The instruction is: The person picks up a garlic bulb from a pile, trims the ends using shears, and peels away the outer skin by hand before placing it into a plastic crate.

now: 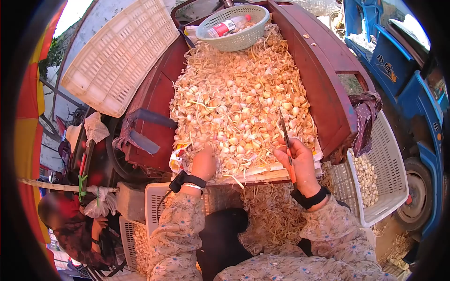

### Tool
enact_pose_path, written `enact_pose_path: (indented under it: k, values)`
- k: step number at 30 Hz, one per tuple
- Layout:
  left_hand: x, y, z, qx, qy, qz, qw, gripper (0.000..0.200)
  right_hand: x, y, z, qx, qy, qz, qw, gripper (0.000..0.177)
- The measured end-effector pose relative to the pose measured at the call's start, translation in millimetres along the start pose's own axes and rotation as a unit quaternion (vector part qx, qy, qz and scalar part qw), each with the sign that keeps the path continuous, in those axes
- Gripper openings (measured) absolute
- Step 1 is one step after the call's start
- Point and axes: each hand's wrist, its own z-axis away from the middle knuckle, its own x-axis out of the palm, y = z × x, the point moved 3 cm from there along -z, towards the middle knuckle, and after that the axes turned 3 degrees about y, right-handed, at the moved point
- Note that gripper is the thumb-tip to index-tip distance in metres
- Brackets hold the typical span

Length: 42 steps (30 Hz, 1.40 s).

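Observation:
A thick heap of garlic cloves and bulbs (239, 107), with dry stalks and skins, fills the red cart bed (323, 89). At the heap's near left edge lies my left hand (204, 164), its fingers bent down toward the cloves; their tips are hidden. My right hand (302, 164), at the near right edge, is closed around a pair of scissors (286, 136) with orange-red on the handle. The dark blades point up and away over the garlic.
A green basket (234, 42) holding a bottle (225, 28) stands at the heap's far end. A white crate (122, 56) leans at left; another (384, 173) holds cloves at right. A person (75, 229) sits at lower left. A blue vehicle (398, 70) stands at right.

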Motion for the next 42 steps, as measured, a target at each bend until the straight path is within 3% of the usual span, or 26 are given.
enact_pose_path:
  k: [3,4,8,11,15,21,24,27,30,34,35,37,38,40,42]
  values:
    - [-19,8,-10,-0.021,0.062,0.158,0.985,0.02,4,3,0,-0.012,-0.001,0.003,1.0,0.029]
    - [-14,5,-17,-0.102,0.008,0.245,0.964,0.024,6,4,1,-0.004,-0.002,-0.008,1.0,0.029]
    - [-2,20,-43,-0.002,0.011,0.164,0.986,0.024,15,7,2,0.014,-0.012,-0.037,0.999,0.031]
    - [14,19,-44,0.079,-0.04,0.063,0.994,0.028,18,6,2,0.019,-0.021,-0.022,0.999,0.031]
    - [13,19,-38,0.097,-0.031,0.083,0.991,0.03,19,9,0,0.029,-0.024,-0.019,0.999,0.031]
    - [13,24,-33,0.015,-0.005,0.095,0.995,0.031,22,10,1,0.028,-0.025,-0.034,0.999,0.031]
    - [16,20,-32,0.081,0.007,0.076,0.994,0.032,21,8,2,0.03,-0.027,-0.033,0.999,0.03]
    - [16,21,-31,0.085,0.023,0.077,0.993,0.032,20,14,1,0.027,-0.028,-0.017,0.999,0.03]
    - [10,19,-29,-0.035,-0.03,0.209,0.977,0.032,20,12,1,0.017,-0.029,-0.005,0.999,0.031]
    - [20,-1,-24,0.054,0.054,0.13,0.989,0.019,20,8,3,0.03,-0.035,-0.045,0.998,0.033]
    - [20,-1,-24,0.024,0.04,0.178,0.983,0.019,20,7,3,0.035,-0.037,-0.048,0.998,0.034]
    - [17,-3,-23,-0.036,0.016,0.27,0.962,0.018,20,6,3,0.047,-0.041,-0.057,0.996,0.034]
    - [13,-3,-23,-0.089,-0.007,0.393,0.915,0.019,19,6,3,0.054,-0.04,-0.062,0.996,0.034]
    - [2,2,-20,-0.187,-0.054,0.613,0.766,0.022,19,5,4,0.056,-0.037,-0.071,0.995,0.034]
    - [-11,10,-14,-0.176,-0.052,0.717,0.673,0.022,20,5,5,0.05,-0.035,-0.077,0.995,0.033]
